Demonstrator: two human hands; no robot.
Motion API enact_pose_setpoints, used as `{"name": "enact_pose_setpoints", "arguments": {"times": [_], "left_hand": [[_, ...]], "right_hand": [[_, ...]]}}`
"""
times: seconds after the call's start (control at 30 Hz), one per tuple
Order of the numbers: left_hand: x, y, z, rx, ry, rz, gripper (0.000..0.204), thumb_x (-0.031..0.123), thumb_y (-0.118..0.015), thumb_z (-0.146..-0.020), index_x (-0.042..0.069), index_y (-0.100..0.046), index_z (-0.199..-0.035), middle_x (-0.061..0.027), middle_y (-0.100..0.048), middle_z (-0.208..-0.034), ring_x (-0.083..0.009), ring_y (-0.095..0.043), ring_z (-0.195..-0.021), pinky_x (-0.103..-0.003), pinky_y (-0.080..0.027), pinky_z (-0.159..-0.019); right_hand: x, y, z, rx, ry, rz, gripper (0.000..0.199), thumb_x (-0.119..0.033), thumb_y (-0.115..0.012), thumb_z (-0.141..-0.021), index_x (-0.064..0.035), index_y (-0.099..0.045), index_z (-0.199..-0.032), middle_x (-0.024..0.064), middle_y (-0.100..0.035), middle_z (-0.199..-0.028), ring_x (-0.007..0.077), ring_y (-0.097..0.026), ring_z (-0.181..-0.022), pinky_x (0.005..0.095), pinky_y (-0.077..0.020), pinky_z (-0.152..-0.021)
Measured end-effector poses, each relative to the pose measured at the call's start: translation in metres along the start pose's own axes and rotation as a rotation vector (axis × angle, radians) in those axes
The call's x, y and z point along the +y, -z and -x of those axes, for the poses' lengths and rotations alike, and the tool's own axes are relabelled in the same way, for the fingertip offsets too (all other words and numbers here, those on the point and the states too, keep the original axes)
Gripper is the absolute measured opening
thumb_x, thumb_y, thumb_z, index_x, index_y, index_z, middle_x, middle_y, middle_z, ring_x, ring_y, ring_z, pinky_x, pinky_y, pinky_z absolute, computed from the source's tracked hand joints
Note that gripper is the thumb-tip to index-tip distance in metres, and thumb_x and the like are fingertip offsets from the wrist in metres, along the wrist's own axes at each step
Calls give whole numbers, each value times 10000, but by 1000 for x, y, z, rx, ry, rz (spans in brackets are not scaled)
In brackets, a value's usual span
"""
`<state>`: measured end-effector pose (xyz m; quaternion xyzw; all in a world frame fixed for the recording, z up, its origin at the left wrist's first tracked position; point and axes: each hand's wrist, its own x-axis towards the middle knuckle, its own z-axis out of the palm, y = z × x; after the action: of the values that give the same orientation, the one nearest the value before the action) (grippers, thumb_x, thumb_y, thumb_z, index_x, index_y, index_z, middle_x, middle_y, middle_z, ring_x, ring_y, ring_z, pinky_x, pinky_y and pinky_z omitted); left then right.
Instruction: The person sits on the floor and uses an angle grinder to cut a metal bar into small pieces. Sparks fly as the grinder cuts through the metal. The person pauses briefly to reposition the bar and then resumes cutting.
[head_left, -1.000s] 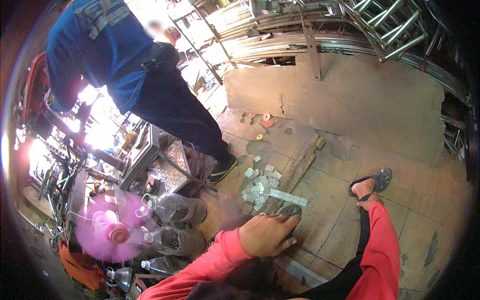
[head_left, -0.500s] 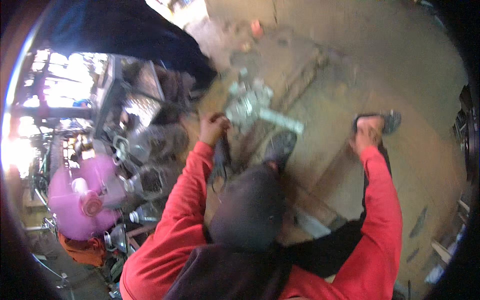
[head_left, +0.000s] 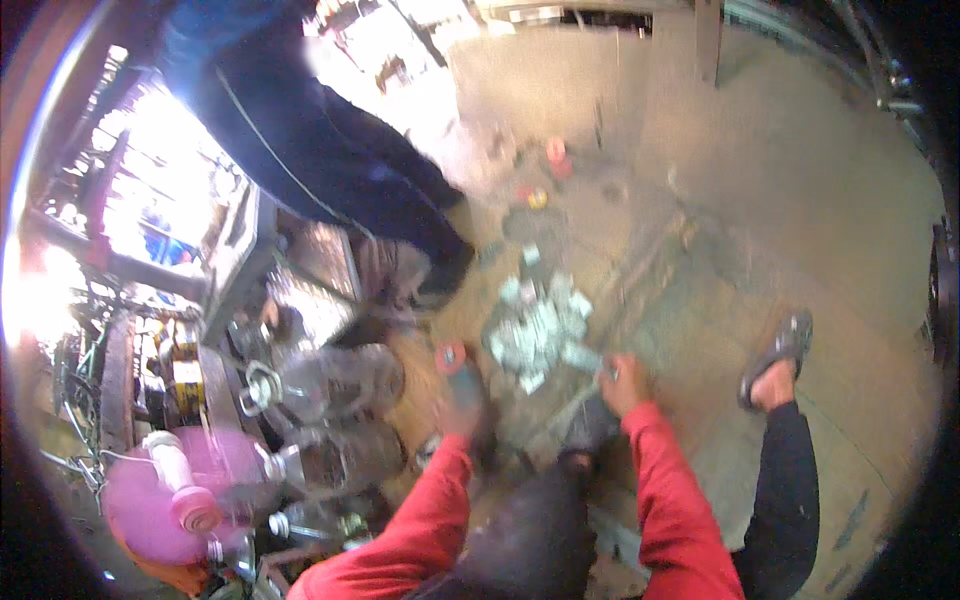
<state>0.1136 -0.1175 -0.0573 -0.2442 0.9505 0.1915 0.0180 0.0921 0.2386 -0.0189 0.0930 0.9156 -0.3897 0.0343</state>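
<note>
My left hand (head_left: pixel 462 416) is blurred, closed around a dark hand-sized tool with a red end (head_left: pixel 453 358); its exact kind does not show. My right hand (head_left: pixel 627 384) pinches one end of a pale greenish flat strip (head_left: pixel 582 356). The strip's other end reaches the edge of a pile of small pale cut pieces (head_left: pixel 540 328) on the brown ground, ahead of my hands. Between my hands is one of my feet in a dark shoe (head_left: pixel 592 424). My other foot, in a dark clog (head_left: pixel 778 358), rests farther right.
Large clear plastic bottles (head_left: pixel 345 383) lie at the left, beside a pink round object (head_left: pixel 170 490). A metal-framed stand (head_left: pixel 245 265) is behind them. Another person's dark trouser leg (head_left: pixel 330 160) stands at the upper left. A red object (head_left: pixel 557 157) sits beyond the pile.
My right hand has left my right foot, moved left and taken hold of the pale strip. The red-ended tool now shows in my left hand. The view has shifted, showing more of the other person.
</note>
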Motion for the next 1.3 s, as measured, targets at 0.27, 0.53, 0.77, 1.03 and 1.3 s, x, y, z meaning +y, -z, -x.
{"name": "enact_pose_setpoints", "arguments": {"times": [0.27, 0.53, 0.77, 1.03, 1.3], "left_hand": [[-41, -32, -54, -605, 548, 711, 483, 285, -799, -675, 13, -661, -1049, -116, -679, -875, -264, -648, -744, -395, -522, -671], [84, 22, 2, -461, 261, 874, 396, 260, -748, -719, 32, -638, -1023, -62, -649, -823, -212, -622, -664, -359, -519, -656], [182, 66, 13, -550, -10, 1088, 569, 423, -726, -776, 6, -590, -1139, -112, -660, -941, -244, -651, -774, -363, -531, -740], [180, 32, -2, -1189, 198, 1519, 565, 338, -693, -767, -41, -552, -1161, -188, -654, -990, -307, -658, -877, -420, -553, -821], [137, 12, -8, -1110, 407, 1654, 557, 324, -691, -747, -36, -542, -1146, -171, -631, -986, -313, -638, -892, -455, -542, -854]], "right_hand": [[-58, -89, 25, -254, 0, -544, 395, -287, -765, -808, -53, -671, -1112, 136, -708, -1029, 285, -687, -947, 385, -531, -843], [-87, -74, 44, -759, -85, -417, 1105, -678, -743, -702, 88, -365, -1402, 305, -505, -1362, 417, -519, -1259, 448, -423, -1048], [-92, -29, 33, -572, 9, -676, 957, -544, -774, -746, 23, -381, -1408, 234, -559, -1306, 379, -561, -1195, 433, -427, -1032], [-64, -31, 24, -866, -102, -908, 689, -482, -731, -827, -17, -530, -1294, 138, -676, -1109, 263, -646, -1043, 399, -486, -923], [-65, -6, 31, -635, 81, -568, 828, -316, -841, -734, -96, -406, -1402, 211, -671, -1103, 319, -675, -959, 421, -525, -845]]}}
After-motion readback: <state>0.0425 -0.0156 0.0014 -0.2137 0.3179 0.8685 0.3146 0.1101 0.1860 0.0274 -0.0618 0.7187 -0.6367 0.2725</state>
